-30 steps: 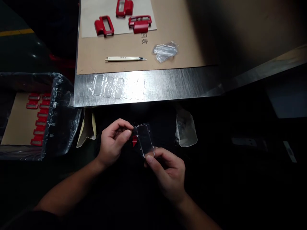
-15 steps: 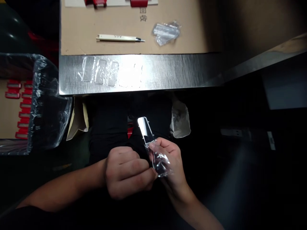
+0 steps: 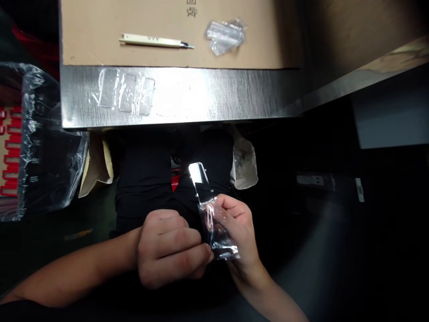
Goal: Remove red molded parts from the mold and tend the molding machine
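My right hand (image 3: 239,228) is closed, holding a thin clear plastic panel (image 3: 201,182) between thumb and fingers. The panel tilts up and to the left, with small tabs along its long edges and a bright reflection at its top. A clear plastic film (image 3: 221,246) covers its lower part and hangs down over my right fingers. My left hand (image 3: 172,250) is curled closed, its thumb and forefinger pinching the lower left edge of the film. Both hands are above my lap, in front of the table's edge.
On the metal table edge (image 3: 234,94) lie several clear rectangular pieces (image 3: 127,92). Cardboard (image 3: 100,27) behind them carries a cream pen-like tool (image 3: 150,41) and crumpled clear plastic (image 3: 224,36). A plastic-lined box (image 3: 53,147) with red parts (image 3: 11,158) stands at left.
The film has been pulled downward and now hangs straighter and longer below the panel. My left hand has moved slightly down and left. The view has shifted, so the table sits higher in it.
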Motion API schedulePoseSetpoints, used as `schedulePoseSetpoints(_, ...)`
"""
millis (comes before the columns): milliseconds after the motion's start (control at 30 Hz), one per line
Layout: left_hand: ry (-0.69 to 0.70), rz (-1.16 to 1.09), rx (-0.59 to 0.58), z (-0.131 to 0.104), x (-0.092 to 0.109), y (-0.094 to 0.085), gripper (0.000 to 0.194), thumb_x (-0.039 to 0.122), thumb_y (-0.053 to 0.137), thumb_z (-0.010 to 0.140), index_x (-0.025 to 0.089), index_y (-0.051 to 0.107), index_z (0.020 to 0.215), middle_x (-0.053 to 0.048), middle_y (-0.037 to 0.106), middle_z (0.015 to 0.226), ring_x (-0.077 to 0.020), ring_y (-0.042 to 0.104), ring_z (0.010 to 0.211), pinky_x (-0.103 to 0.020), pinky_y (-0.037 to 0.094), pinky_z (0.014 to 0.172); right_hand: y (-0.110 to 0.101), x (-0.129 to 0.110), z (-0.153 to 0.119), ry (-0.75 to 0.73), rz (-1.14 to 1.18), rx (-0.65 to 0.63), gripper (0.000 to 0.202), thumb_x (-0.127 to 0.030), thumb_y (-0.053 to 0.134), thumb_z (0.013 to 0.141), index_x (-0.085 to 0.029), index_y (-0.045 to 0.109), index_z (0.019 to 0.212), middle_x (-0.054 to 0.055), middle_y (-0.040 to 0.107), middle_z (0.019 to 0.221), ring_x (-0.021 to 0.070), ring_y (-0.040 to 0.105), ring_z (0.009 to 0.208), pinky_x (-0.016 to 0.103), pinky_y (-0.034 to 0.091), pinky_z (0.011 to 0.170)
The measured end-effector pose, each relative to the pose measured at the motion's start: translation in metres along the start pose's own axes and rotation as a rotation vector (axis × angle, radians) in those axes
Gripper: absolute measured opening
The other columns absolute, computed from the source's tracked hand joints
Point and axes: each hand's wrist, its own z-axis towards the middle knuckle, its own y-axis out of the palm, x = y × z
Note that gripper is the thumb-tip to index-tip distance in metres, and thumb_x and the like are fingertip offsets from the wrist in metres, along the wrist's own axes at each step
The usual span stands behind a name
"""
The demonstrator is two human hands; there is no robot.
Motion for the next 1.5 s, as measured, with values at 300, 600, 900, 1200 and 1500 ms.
schedulePoseSetpoints(300,-0.035,-0.002,0.012,0.0,-0.002,0.001,0.005,0.01,0.072,0.084,0.01,0.068,0.087,-0.001,0.066,0.065,-0.0109,0.056,0.051,-0.028,0.042,0.043,0.0,0.002,0.003,0.02,0.053,-0.045,0.032,-0.031,0.082,0.082,-0.014,0.064,0.061,0.0,0.059,0.053,0.005,0.045,0.046,0.016,0.033,0.044)
schedulePoseSetpoints(600,-0.036,-0.025,0.019,0.0,-0.004,0.0,0.007,0.008,0.073,0.08,0.008,0.069,0.086,-0.002,0.065,0.065,-0.0119,0.056,0.05,-0.03,0.041,0.042,-0.002,0.005,0.004,0.025,0.061,-0.033,0.03,-0.031,0.083,0.082,-0.015,0.066,0.064,0.0,0.061,0.054,0.0051,0.045,0.045,0.015,0.032,0.043)
schedulePoseSetpoints(900,-0.046,-0.016,0.001,0.001,-0.004,0.0,0.004,0.01,0.071,0.084,0.01,0.067,0.086,-0.002,0.065,0.064,-0.0119,0.056,0.049,-0.029,0.041,0.042,-0.004,0.005,0.003,-0.013,-0.004,-0.023,0.025,-0.031,0.083,0.084,-0.015,0.071,0.069,-0.001,0.061,0.055,0.0049,0.047,0.047,0.015,0.033,0.044)
schedulePoseSetpoints(1200,-0.047,-0.008,-0.013,-0.002,-0.003,0.001,0.007,0.009,0.071,0.082,0.01,0.067,0.088,-0.001,0.065,0.067,-0.0127,0.058,0.049,-0.029,0.043,0.042,-0.006,0.007,0.005,-0.036,-0.068,-0.038,0.017,-0.031,0.081,0.086,-0.017,0.077,0.075,0.0,0.064,0.059,0.0072,0.05,0.051,0.018,0.037,0.049)
schedulePoseSetpoints(1500,-0.072,0.067,-0.114,-0.009,-0.011,-0.007,0.008,0.008,0.072,0.082,0.009,0.068,0.088,-0.004,0.067,0.069,-0.0122,0.058,0.053,-0.027,0.047,0.047,-0.02,0.011,0.017,-0.336,-0.578,0.042,0.013,-0.034,0.074,0.092,-0.028,0.085,0.096,0.005,0.061,0.104,0.0154,0.059,0.083,0.028,0.049,0.068)
